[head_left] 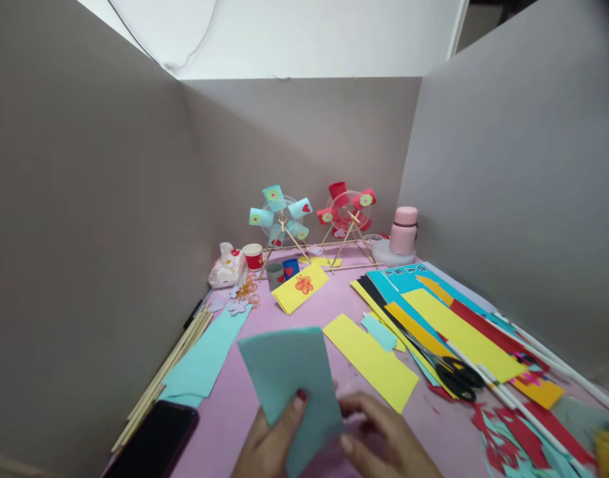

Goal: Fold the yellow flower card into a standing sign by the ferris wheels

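Note:
A light turquoise sheet of paper (292, 365) stands tilted up in front of me, above the pink tabletop. My left hand (272, 441) grips its lower part, with the thumb pressed flat on the near face and the other fingers mostly hidden behind. At the sheet's right edge is my right hand (379, 435), its fingers loosely curled and its thumb apart from them. Whether its fingertips touch the edge I cannot tell. Just beyond lie a plain yellow paper strip (371, 362) and a yellow folded card (302, 287) with an orange butterfly.
Two paper-and-stick wheels, one turquoise (280, 216) and one red (347, 207), stand at the back. Right are black-handled scissors (458, 377), coloured sheets, paper scraps and a pink bottle (404, 231). Left are wooden sticks (172, 362) and a phone (155, 438). Grey partitions surround the table.

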### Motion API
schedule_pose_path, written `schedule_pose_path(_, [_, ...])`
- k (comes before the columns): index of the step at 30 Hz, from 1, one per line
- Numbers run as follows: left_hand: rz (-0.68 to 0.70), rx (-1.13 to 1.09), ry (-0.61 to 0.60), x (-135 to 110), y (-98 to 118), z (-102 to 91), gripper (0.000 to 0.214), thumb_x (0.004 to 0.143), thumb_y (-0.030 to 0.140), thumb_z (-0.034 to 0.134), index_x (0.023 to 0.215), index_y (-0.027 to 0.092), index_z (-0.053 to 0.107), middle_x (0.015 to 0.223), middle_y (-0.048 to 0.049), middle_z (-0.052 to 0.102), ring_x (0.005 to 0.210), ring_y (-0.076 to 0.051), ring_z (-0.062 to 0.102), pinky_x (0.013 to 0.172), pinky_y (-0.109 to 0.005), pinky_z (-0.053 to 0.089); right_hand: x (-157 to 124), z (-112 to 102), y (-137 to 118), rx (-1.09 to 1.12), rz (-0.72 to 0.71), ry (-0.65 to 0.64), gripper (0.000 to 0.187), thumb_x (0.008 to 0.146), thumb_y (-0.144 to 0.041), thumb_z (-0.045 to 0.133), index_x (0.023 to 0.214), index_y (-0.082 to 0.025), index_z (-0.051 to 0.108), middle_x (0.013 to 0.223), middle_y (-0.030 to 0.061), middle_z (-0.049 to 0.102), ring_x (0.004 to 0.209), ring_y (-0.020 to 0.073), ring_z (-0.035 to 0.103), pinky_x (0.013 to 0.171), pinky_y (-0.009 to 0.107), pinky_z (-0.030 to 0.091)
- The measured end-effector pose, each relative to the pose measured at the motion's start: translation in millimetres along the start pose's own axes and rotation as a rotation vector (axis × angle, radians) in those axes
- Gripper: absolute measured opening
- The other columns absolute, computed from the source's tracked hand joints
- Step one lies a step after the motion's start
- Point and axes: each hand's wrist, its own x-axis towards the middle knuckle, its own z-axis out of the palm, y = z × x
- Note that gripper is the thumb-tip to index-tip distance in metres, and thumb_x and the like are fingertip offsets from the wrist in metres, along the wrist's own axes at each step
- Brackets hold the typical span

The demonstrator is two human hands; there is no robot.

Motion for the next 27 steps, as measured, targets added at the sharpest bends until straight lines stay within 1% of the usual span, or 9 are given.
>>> schedule_pose_path(2, [0.120,0.142,0.013,10,9,0.6,0.043,0.066,0.048,0.071,0.096,0.018,0.068,0.101,-0.0081,0.070,0.094,-0.027,0.063,0.083,-0.034,0.049,18,-5,-11,-0.045,-0.073,0.100,0.030,0.079,-0.030,0.059,0.108,-0.019,0.058,0.110,0.0081,0.062,0.101,0.0252,0.054,0.086,0.039,0.041])
schedule_pose_path(3, [0.126,0.169,0.005,17,9,0.0,0.040,0.066,0.045,0.071,0.095,0.017,0.067,0.095,-0.0082,0.071,0.089,-0.026,0.063,0.078,-0.034,0.050,27,-5,-16,-0.038,-0.092,0.124,0.028,0.078,-0.026,0.058,0.106,-0.020,0.059,0.109,0.0074,0.063,0.101,0.0246,0.054,0.087,0.039,0.040])
schedule_pose_path(5, [0.136,0.157,0.049,30,4,-1.9,0.037,0.071,0.043,0.066,0.094,0.015,0.064,0.084,-0.0070,0.070,0.078,-0.025,0.063,0.070,-0.035,0.051,41,-1,-19,0.054,-0.112,0.114,0.028,0.076,-0.018,0.055,0.103,-0.020,0.060,0.103,0.0056,0.065,0.096,0.0225,0.056,0.087,0.037,0.040])
schedule_pose_path(8, [0.170,0.171,0.132,43,-14,-5.4,0.027,0.073,0.038,0.061,0.089,0.016,0.062,0.078,-0.0036,0.067,0.076,-0.021,0.061,0.068,-0.032,0.050,50,13,-7,0.274,-0.101,0.094,0.030,0.074,-0.013,0.051,0.101,-0.017,0.064,0.094,0.0043,0.068,0.085,0.0203,0.058,0.079,0.033,0.044])
schedule_pose_path(12, [0.211,0.234,0.097,45,-29,-7.7,0.022,0.069,0.035,0.066,0.079,0.016,0.064,0.071,-0.0012,0.065,0.072,-0.019,0.058,0.067,-0.028,0.047,47,28,15,0.359,-0.066,0.129,0.022,0.077,-0.017,0.052,0.094,-0.014,0.067,0.083,0.0046,0.069,0.078,0.0204,0.059,0.073,0.033,0.045])
schedule_pose_path(14, [0.228,0.242,0.084,42,-30,-6.0,0.023,0.069,0.036,0.066,0.081,0.016,0.063,0.073,-0.0015,0.066,0.074,-0.019,0.058,0.068,-0.028,0.047,45,29,19,0.368,-0.057,0.146,0.021,0.079,-0.019,0.053,0.094,-0.014,0.067,0.083,0.0045,0.069,0.079,0.0203,0.059,0.074,0.032,0.045])
schedule_pose_path(20, [0.259,0.225,0.112,37,-33,6.6,0.029,0.078,0.031,0.056,0.104,0.018,0.056,0.092,-0.0013,0.067,0.082,-0.017,0.057,0.078,-0.026,0.044,44,25,21,0.417,-0.045,0.211,0.021,0.082,-0.021,0.053,0.097,-0.017,0.066,0.090,0.0043,0.069,0.082,0.0190,0.059,0.079,0.032,0.045])
schedule_pose_path(24, [0.287,0.206,0.148,33,-39,9.5,0.027,0.081,0.033,0.052,0.104,0.020,0.055,0.103,-0.0024,0.065,0.094,-0.017,0.056,0.085,-0.025,0.041,43,26,21,0.415,-0.052,0.235,0.021,0.081,-0.021,0.053,0.098,-0.017,0.065,0.094,0.0050,0.069,0.088,0.0200,0.060,0.082,0.032,0.044])
schedule_pose_path(27, [0.267,0.196,0.188,33,-41,8.0,0.032,0.079,0.032,0.054,0.107,0.019,0.053,0.115,-0.0060,0.062,0.107,-0.020,0.053,0.090,-0.026,0.039,43,26,20,0.422,-0.039,0.220,0.022,0.078,-0.020,0.054,0.097,-0.017,0.065,0.095,0.0048,0.069,0.090,0.0204,0.060,0.083,0.033,0.045])
